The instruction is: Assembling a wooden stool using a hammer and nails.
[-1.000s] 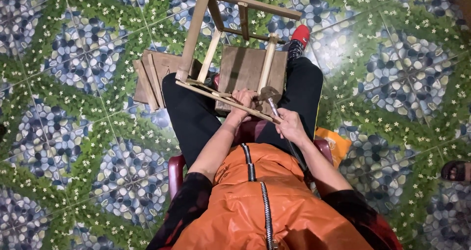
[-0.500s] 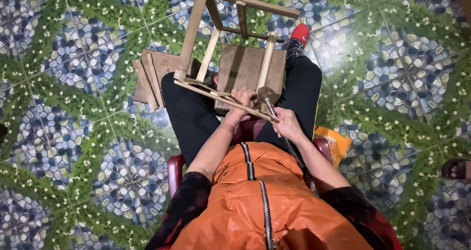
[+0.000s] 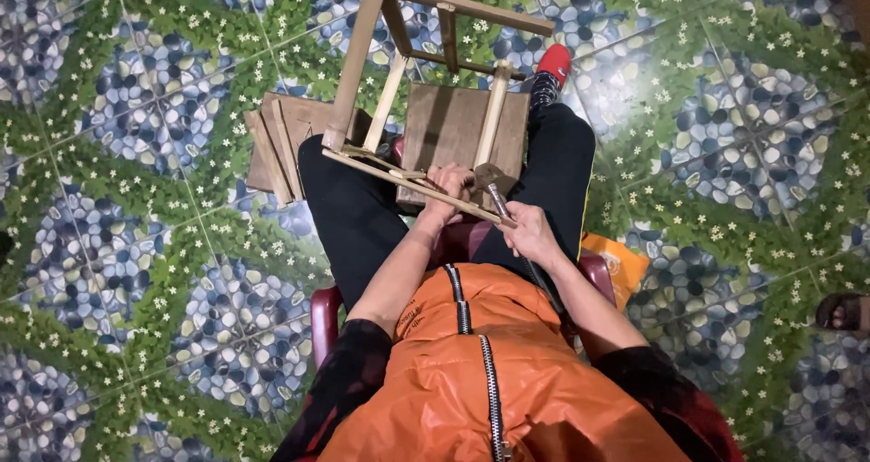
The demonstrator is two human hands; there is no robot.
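Note:
A bare wooden frame point(image 3: 381, 81) of slats and rungs rests tilted across my knees. My left hand point(image 3: 448, 187) grips its near rail, fingers curled over the wood. My right hand point(image 3: 530, 235) is closed around the handle of a hammer point(image 3: 494, 179), whose head sits just above the same rail, right beside my left hand. I sit on a dark red chair point(image 3: 324, 322), in black trousers and an orange zipped vest.
Flat wooden boards point(image 3: 453, 127) lie on the floor between my feet, and more stacked boards point(image 3: 276, 140) lie to the left. An orange bag point(image 3: 621, 263) sits beside the chair at right. Another person's sandalled foot point(image 3: 843, 312) shows at the right edge.
The hammer head has stayed close to the rail by my left hand. The frame and both hands have shifted only slightly.

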